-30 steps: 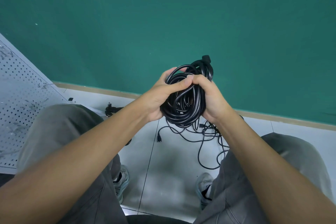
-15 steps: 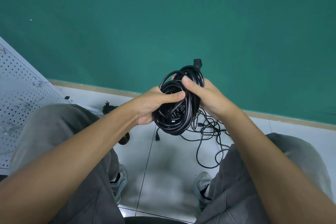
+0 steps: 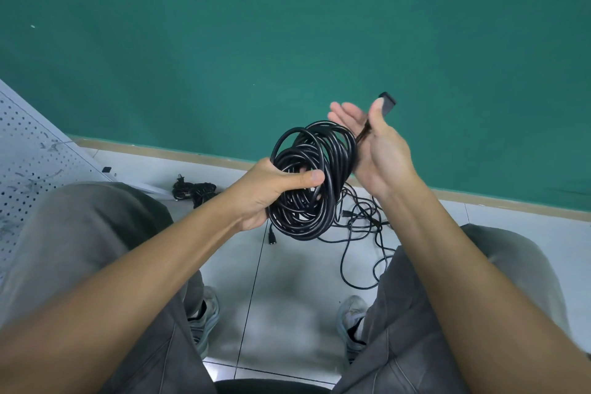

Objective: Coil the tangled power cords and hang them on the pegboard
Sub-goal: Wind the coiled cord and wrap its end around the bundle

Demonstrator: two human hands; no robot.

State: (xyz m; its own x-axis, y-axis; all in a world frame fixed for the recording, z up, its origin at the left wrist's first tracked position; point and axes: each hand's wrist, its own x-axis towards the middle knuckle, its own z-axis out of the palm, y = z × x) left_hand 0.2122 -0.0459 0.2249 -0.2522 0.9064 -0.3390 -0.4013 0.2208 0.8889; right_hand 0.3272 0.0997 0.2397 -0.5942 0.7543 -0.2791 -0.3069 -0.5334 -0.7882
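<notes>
Below, we list surroundings first, then the cord and our hands.
Wall: green wall [image 3: 287,25] ahead, meeting the white tiled floor [image 3: 287,281] at a tan skirting strip.
Pegboard: white pegboard [image 3: 28,150] at our far left, standing well apart from both hands.
Loose cords: thin tangled cords [image 3: 361,233] lie on the floor beneath the coil, running toward our right knee.
Second bundle: small dark bundle [image 3: 192,190] on the floor near the pegboard's foot.
Legs: our grey trousers and shoes frame the floor on both sides.
Coiled cord: black coiled cord [image 3: 310,182] held up between the knees, above the loose cords.
Left hand: left hand [image 3: 271,189] clamped on the coil's left side, thumb across the loops.
Right hand: right hand [image 3: 377,150] just right of the coil, fingers extended; the thumb presses the plug end [image 3: 386,102] against them.
</notes>
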